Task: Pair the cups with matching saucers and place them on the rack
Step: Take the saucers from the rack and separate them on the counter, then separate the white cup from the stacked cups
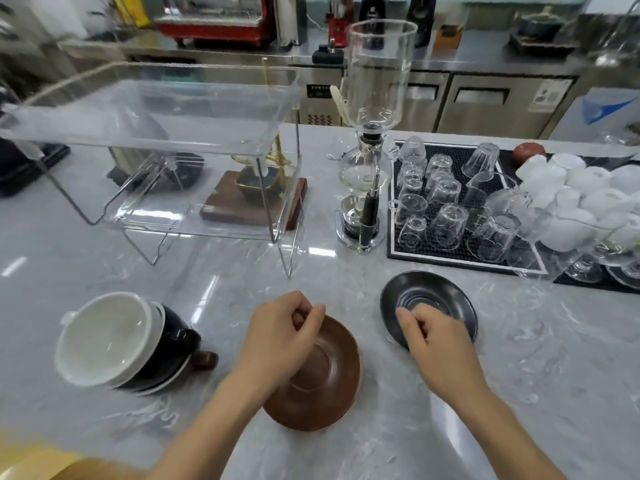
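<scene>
A brown saucer [322, 379] lies on the marble counter in front of me. My left hand [280, 337] sits over its far left rim, fingers curled and thumb pinching the edge. To the right, on the counter, is a black saucer [422, 292]. My right hand [436, 341] covers its near rim, fingers curled on it. At the left a tilted stack [117, 341] holds white cups, a black cup and a white saucer, with a brown cup handle [205, 359] poking out. The clear two-tier rack [156, 133] stands behind, with nothing on its shelves.
A glass siphon coffee maker [370, 150] stands right of the rack. A black mat [460, 202] with several upturned glasses and white cups [581, 195] fills the right side. A wooden base with a brass stand [256, 199] sits behind the rack's lower shelf.
</scene>
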